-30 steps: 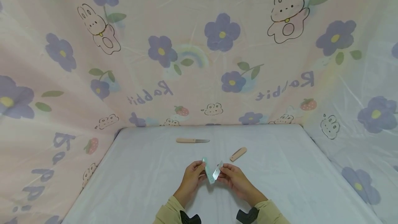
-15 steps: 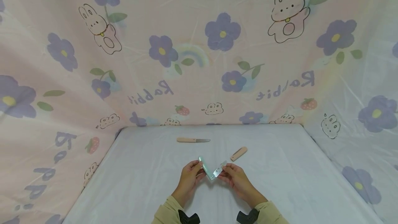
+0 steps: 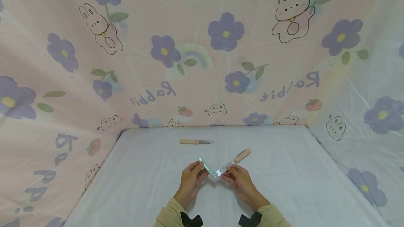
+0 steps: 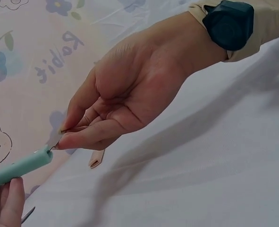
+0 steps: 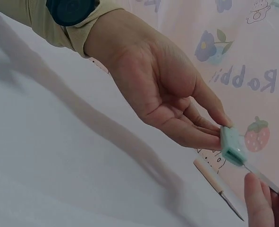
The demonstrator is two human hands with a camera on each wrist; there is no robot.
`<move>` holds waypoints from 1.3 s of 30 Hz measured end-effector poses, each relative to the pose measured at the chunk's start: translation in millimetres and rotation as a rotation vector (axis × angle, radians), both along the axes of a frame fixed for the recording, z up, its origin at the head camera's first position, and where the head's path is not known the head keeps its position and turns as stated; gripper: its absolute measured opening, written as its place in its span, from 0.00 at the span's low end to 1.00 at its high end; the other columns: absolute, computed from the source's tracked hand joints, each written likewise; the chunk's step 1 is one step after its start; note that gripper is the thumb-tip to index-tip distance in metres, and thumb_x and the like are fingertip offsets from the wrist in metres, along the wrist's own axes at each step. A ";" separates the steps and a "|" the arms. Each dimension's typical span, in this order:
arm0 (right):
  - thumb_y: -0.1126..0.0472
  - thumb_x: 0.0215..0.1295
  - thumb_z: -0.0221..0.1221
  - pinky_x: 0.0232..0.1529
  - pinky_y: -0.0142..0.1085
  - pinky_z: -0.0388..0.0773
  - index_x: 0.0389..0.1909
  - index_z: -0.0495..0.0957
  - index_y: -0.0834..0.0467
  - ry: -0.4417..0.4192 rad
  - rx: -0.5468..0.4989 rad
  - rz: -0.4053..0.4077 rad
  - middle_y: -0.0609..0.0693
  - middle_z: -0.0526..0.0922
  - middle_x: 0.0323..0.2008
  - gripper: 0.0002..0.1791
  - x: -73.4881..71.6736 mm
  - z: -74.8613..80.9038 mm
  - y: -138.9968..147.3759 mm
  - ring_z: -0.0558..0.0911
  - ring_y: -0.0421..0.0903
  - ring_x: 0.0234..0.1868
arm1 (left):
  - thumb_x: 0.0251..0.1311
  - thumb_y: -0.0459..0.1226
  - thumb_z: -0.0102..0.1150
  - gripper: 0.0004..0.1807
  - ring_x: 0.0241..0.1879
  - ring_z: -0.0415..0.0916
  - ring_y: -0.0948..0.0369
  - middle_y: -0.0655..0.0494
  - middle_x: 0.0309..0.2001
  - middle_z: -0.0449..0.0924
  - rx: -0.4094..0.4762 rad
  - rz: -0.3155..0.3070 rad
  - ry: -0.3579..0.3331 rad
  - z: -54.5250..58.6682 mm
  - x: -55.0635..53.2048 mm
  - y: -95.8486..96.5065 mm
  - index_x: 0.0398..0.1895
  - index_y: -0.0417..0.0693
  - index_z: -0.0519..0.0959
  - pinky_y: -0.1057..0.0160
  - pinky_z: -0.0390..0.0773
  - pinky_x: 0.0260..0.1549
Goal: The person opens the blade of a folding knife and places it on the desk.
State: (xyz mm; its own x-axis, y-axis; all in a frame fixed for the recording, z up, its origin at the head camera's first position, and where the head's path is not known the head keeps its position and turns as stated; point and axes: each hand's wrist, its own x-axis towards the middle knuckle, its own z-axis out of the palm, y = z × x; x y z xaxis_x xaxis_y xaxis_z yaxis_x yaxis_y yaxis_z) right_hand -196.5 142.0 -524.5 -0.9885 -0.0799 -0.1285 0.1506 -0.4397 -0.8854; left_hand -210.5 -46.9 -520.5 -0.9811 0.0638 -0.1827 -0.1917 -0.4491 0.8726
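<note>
A folding knife with a mint-green handle [image 3: 206, 167] and a shiny blade [image 3: 224, 168] is held above the table, half unfolded in a wide V. My left hand [image 3: 189, 181] pinches the handle near its far end; the right wrist view shows that hand [image 5: 153, 85] and the slotted handle [image 5: 231, 146]. My right hand [image 3: 240, 181] pinches the blade between thumb and fingers, as the hand [image 4: 134, 80] in the left wrist view also shows. Those fingers hide part of the blade. The pivot end points toward the person.
Behind the hands lies an unfolded knife with a wooden handle [image 3: 188, 142], its blade to the right. A folded wooden-handled knife [image 3: 242, 155] rests just beyond the right hand. White cloth covers the table [image 3: 142, 185]; a patterned curtain [image 3: 195, 80] surrounds its back and sides.
The angle between the green handle and the blade has widened. The handle's far end has swung left with my left hand and the blade tip right. Both wooden-handled knives stay put.
</note>
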 end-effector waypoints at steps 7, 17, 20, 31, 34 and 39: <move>0.69 0.62 0.50 0.44 0.42 0.74 0.40 0.61 0.68 -0.025 -0.021 -0.081 0.63 0.72 0.39 0.10 -1.1 2.0 -7.4 0.78 0.51 0.39 | 0.54 0.37 0.59 0.27 0.40 0.76 0.54 0.41 0.44 0.71 0.088 0.076 -0.050 4.2 -0.5 0.0 0.53 0.31 0.63 0.59 0.74 0.42; 0.69 0.62 0.49 0.42 0.41 0.75 0.40 0.62 0.68 -0.030 -0.051 -0.168 0.67 0.70 0.41 0.09 -1.7 4.8 -17.2 0.79 0.52 0.38 | 0.57 0.34 0.56 0.24 0.40 0.76 0.53 0.42 0.44 0.72 0.186 0.169 -0.050 5.2 -0.4 4.6 0.53 0.29 0.62 0.58 0.73 0.42; 0.69 0.63 0.49 0.42 0.41 0.75 0.43 0.61 0.70 -0.029 -0.045 -0.193 0.68 0.69 0.43 0.11 -2.1 5.1 -21.1 0.79 0.52 0.39 | 0.56 0.34 0.56 0.25 0.41 0.76 0.53 0.42 0.44 0.71 0.197 0.206 -0.042 6.8 1.1 6.4 0.54 0.30 0.63 0.58 0.74 0.42; 0.68 0.63 0.50 0.43 0.39 0.75 0.43 0.61 0.71 -0.033 -0.116 -0.290 0.62 0.73 0.40 0.12 -4.2 13.3 -36.2 0.78 0.54 0.41 | 0.56 0.31 0.56 0.19 0.36 0.77 0.53 0.43 0.40 0.72 0.276 0.388 -0.007 23.9 6.0 14.8 0.47 0.28 0.67 0.56 0.74 0.40; 0.68 0.63 0.49 0.42 0.39 0.75 0.44 0.61 0.71 -0.031 -0.147 -0.315 0.64 0.71 0.42 0.13 -4.0 15.7 -39.1 0.79 0.54 0.41 | 0.55 0.31 0.57 0.18 0.35 0.77 0.53 0.43 0.40 0.72 0.283 0.452 -0.004 22.9 3.1 19.8 0.45 0.28 0.68 0.56 0.75 0.39; 0.68 0.64 0.48 0.43 0.40 0.75 0.42 0.61 0.69 -0.036 -0.201 -0.356 0.66 0.69 0.44 0.10 -4.9 15.2 -43.1 0.79 0.53 0.40 | 0.54 0.31 0.57 0.16 0.33 0.76 0.53 0.43 0.39 0.72 0.279 0.520 0.001 25.5 0.4 26.2 0.42 0.28 0.69 0.56 0.76 0.37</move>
